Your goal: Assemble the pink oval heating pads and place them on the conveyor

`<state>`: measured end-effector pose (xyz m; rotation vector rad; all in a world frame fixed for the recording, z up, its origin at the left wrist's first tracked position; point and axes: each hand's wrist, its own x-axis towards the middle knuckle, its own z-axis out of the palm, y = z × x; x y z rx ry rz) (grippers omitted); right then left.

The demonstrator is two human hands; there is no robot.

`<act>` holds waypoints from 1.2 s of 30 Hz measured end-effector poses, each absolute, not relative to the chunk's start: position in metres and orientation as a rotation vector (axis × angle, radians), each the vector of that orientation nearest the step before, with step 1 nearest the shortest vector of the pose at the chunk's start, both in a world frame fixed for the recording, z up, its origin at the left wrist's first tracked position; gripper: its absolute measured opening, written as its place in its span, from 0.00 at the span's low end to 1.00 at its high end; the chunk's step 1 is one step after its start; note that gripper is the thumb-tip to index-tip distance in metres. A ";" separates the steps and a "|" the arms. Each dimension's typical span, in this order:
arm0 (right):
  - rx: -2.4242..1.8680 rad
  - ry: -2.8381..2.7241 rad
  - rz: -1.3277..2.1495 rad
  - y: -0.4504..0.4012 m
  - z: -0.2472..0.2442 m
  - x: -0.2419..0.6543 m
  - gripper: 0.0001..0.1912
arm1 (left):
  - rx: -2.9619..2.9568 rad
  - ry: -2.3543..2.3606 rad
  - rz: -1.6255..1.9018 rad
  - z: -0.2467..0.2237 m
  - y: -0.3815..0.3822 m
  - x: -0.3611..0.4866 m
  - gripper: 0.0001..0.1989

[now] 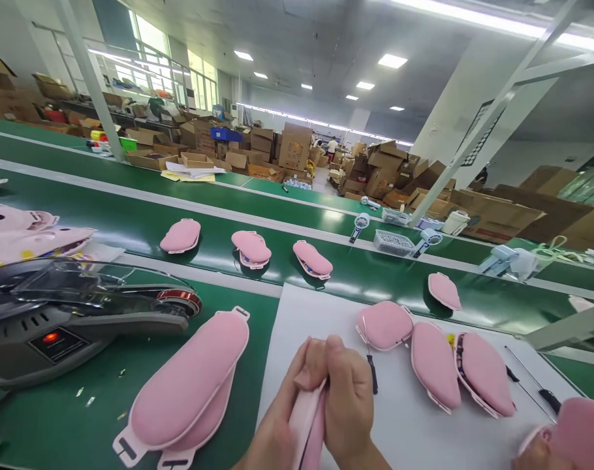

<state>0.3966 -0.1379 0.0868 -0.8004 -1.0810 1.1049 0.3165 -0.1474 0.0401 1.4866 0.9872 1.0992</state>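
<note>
Both hands are wrapped round one pink padded piece (309,421) above the white sheet (321,313), at the bottom centre. My left hand (290,405) grips its left side, and my right hand (348,398) closes on its right side, thumbs together at the upper end. A dark gap runs lengthwise between the piece's two layers. Left of my hands, two long pink pieces with slotted end tabs (192,378) lie stacked on the green surface. On the right of the sheet are several pink pieces (434,365) and a screwdriver (372,373).
A grey machine with a red light (52,346) stands at the left. Beyond, a green belt (218,245) carries pink pieces. Another person's hand (542,454) holds a pink piece at the lower right. A metal post (438,189) slants at the right.
</note>
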 end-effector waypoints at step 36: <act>-1.349 -1.771 0.319 -0.181 0.001 0.507 0.14 | 2.354 1.419 1.307 0.009 -0.168 0.307 0.13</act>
